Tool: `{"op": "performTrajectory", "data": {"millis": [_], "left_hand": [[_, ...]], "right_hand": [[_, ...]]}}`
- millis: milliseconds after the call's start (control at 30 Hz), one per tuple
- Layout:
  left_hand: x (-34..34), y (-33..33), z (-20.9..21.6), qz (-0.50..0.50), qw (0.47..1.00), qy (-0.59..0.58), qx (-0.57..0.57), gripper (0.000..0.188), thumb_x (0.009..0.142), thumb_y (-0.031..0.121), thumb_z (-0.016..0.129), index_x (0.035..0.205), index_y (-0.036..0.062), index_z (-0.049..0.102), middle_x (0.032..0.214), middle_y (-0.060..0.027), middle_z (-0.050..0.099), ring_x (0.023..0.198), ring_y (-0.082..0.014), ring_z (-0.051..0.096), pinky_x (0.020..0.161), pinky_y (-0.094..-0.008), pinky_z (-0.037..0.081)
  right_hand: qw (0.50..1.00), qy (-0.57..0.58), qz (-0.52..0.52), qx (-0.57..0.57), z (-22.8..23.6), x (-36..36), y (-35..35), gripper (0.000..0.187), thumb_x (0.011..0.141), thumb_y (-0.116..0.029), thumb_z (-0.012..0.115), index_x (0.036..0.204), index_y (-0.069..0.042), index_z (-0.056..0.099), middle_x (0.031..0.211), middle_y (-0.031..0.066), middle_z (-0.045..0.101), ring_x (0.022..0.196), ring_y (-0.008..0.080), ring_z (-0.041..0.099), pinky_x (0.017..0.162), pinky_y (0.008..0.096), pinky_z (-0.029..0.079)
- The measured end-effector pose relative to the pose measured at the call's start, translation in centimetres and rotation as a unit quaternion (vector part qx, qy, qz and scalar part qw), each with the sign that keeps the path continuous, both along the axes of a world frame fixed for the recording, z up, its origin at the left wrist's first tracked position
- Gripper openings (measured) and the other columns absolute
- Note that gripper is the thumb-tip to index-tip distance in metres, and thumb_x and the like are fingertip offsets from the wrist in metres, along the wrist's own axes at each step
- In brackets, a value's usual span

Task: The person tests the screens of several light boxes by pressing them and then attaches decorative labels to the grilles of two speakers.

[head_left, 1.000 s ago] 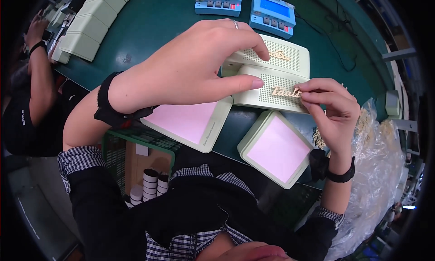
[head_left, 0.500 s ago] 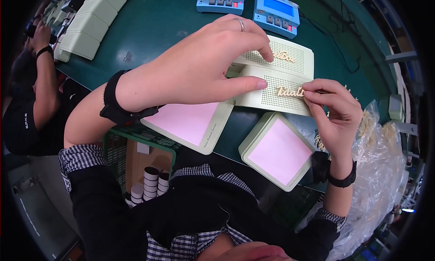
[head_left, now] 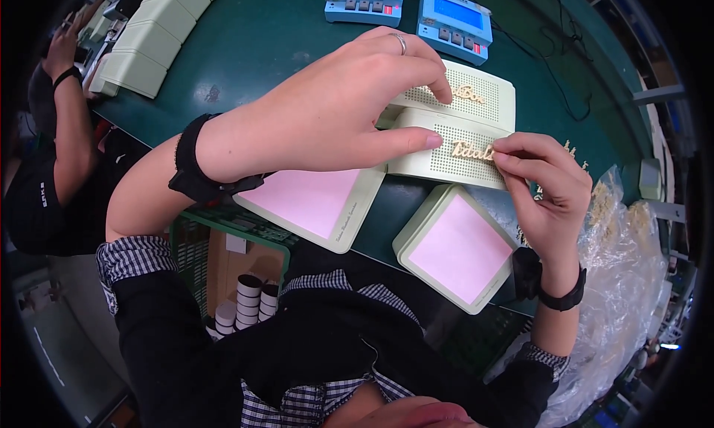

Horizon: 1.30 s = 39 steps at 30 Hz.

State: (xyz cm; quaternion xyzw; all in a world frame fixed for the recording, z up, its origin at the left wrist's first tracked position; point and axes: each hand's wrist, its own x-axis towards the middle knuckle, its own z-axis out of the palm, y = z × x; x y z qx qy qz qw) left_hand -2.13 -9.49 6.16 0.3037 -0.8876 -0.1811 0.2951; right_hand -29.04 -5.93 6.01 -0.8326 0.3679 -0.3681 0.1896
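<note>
Two pale green speaker casings with perforated fronts lie one behind the other in front of me. Across the near casing (head_left: 413, 160) sits a gold script lettering piece (head_left: 468, 151), and the fingertips of my right hand (head_left: 547, 175) are pinched on its right end. My left hand (head_left: 349, 104) reaches over from the left, its thumb and index finger spread apart. The thumb tip is at the near casing's front; the bent index finger reaches the far casing (head_left: 500, 93). That one also bears gold lettering (head_left: 467, 95), partly covered by my fingers.
Two pink-faced casings (head_left: 312, 205) (head_left: 457, 249) lie at the table's near edge. Blue display devices (head_left: 454, 25) stand at the back, with black cables (head_left: 550, 56) to their right. More casings (head_left: 137, 60) are lined up left. A plastic bag (head_left: 617, 279) is at right; another person's arm (head_left: 74, 130) is far left.
My right hand has shifted slightly left, along with the lettering on the near casing. My left hand has barely moved, still spread over the two casings.
</note>
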Motion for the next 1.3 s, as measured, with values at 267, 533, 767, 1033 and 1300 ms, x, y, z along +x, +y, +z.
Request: {"op": "performTrajectory", "data": {"millis": [267,533,767,1033,1300], "left_hand": [[0.1,0.2,0.3,0.004,1.0,-0.005,0.003,0.032,0.082,0.021,0.076,0.108,0.0056,0.066,0.121,-0.0106,0.06,0.112,-0.029,0.057,0.092,-0.0385,0.048],[0.0,0.1,0.4,-0.004,1.0,-0.003,0.004,0.031,0.083,0.022,0.075,0.108,0.0055,0.066,0.12,-0.0106,0.06,0.113,-0.0292,0.057,0.094,-0.0388,0.048],[-0.2,0.4,0.2,0.012,1.0,-0.014,0.016,0.042,0.084,0.027,0.075,0.118,0.0076,0.062,0.131,-0.0133,0.053,0.122,-0.0318,0.05,0.1,-0.0417,0.044],[-1.5,-0.5,-1.4,0.08,0.992,0.004,0.101,0.069,0.082,0.038,0.077,0.136,0.0083,0.047,0.137,-0.0185,0.045,0.13,-0.035,0.041,0.108,-0.044,0.036],[-2.0,-1.0,-0.9,0.097,0.98,-0.011,0.176,0.078,0.076,0.042,0.081,0.136,0.006,0.046,0.13,-0.0187,0.048,0.128,-0.0344,0.043,0.107,-0.0437,0.036]], "right_hand": [[0.998,0.036,-0.002,-0.055,0.2,0.1,0.1,0.016,0.074,0.013,0.068,0.086,0.003,0.071,0.095,0.0109,0.071,0.078,0.0181,0.068,0.061,0.024,0.053],[0.996,0.051,0.001,-0.075,0.2,0.3,0.1,0.016,0.072,0.012,0.07,0.085,0.003,0.07,0.093,0.011,0.07,0.079,0.0221,0.068,0.064,0.0268,0.053],[0.99,0.103,0.02,-0.093,0.8,0.4,0.4,0.018,0.073,0.012,0.069,0.089,0.004,0.069,0.096,0.0124,0.07,0.084,0.0243,0.068,0.071,0.0291,0.054],[0.989,0.105,0.011,-0.103,0.7,0.5,0.7,0.019,0.073,0.012,0.069,0.089,0.003,0.069,0.096,0.0118,0.069,0.081,0.0252,0.067,0.068,0.0298,0.053],[0.989,0.095,0.025,-0.108,0.7,0.5,0.4,0.021,0.069,0.009,0.07,0.088,0.002,0.068,0.095,0.0097,0.068,0.08,0.0269,0.065,0.068,0.0334,0.054]]}}
